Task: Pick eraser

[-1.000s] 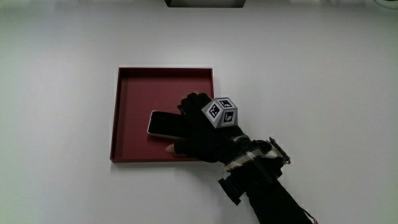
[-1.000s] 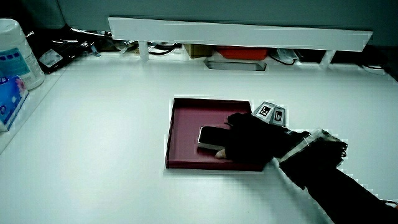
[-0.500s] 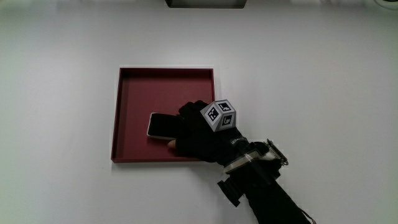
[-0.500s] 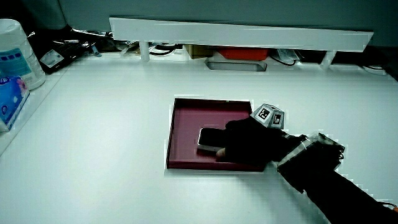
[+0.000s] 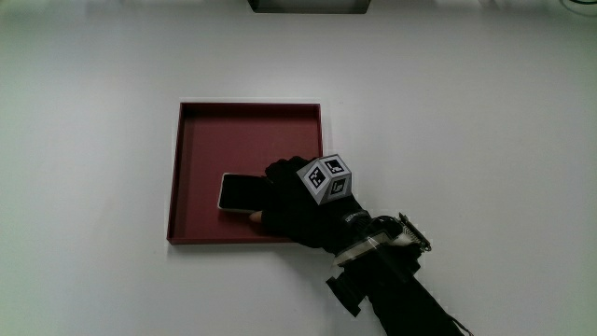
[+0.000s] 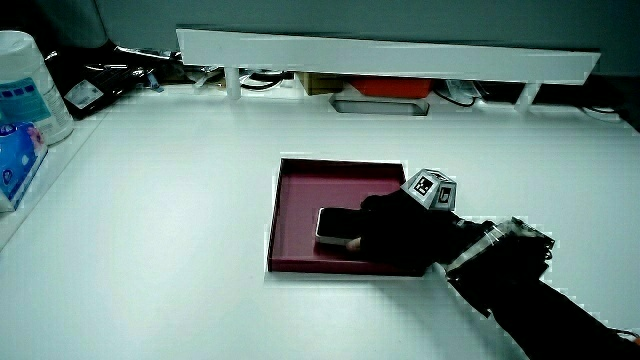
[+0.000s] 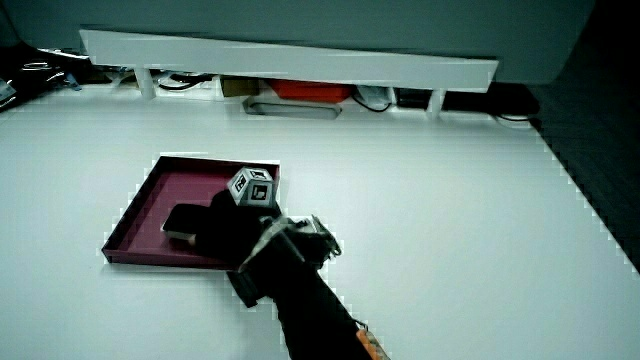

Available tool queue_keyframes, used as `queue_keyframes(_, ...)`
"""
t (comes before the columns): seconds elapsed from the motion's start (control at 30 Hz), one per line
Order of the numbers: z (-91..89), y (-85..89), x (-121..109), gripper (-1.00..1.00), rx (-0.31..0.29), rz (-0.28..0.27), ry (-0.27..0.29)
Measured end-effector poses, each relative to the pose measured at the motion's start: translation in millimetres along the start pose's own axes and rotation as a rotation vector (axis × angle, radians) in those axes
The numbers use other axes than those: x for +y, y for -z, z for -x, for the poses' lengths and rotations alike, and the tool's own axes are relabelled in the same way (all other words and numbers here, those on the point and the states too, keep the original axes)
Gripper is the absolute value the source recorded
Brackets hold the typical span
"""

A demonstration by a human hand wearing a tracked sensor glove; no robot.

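The eraser (image 5: 241, 193), a flat pale block with a dark rim, lies in the dark red tray (image 5: 201, 140) near the tray wall closest to the person. My gloved hand (image 5: 294, 207) rests on the end of the eraser, fingers curled over it and the thumb tip against its near edge. The patterned cube (image 5: 326, 177) sits on the back of the hand. Both side views show the same hold: eraser (image 6: 333, 224) under the hand (image 6: 400, 235) in the tray (image 6: 300, 190), and eraser (image 7: 180, 222) under the hand (image 7: 232, 232). The hand hides part of the eraser.
A low white partition (image 6: 390, 52) runs along the table's edge farthest from the person, with a grey flat box (image 6: 380, 104) under it. A white canister (image 6: 30, 85) and a blue packet (image 6: 15, 165) stand at the table's side edge.
The hand has drawn a little nearer to the person, and the eraser has slid with it toward the tray's near wall. The tray has not moved.
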Motion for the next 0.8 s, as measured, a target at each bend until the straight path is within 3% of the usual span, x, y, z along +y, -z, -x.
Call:
queue_keyframes(0.1, 4.3, -11.0, -9, 1.00, 0.011, -0.014, -0.013)
queue_keyframes(0.13, 7.3, -16.8, -13, 1.00, 0.042, -0.015, -0.028)
queue_keyframes(0.33, 7.4, -32.7, -32, 1.00, 0.034, -0.029, -0.047)
queue_keyframes(0.47, 14.0, -55.3, -50, 1.00, 0.060, -0.069, -0.151)
queue_keyframes(0.57, 11.0, -65.9, -61, 1.00, 0.081, -0.090, -0.143)
queue_keyframes(0.7, 9.5, -84.6, -76, 1.00, 0.020, -0.144, -0.164)
queue_keyframes(0.73, 8.8, -89.1, -80, 1.00, -0.023, -0.160, -0.177)
queue_keyframes(0.8, 1.6, -93.7, -86, 1.00, 0.003, -0.183, -0.171)
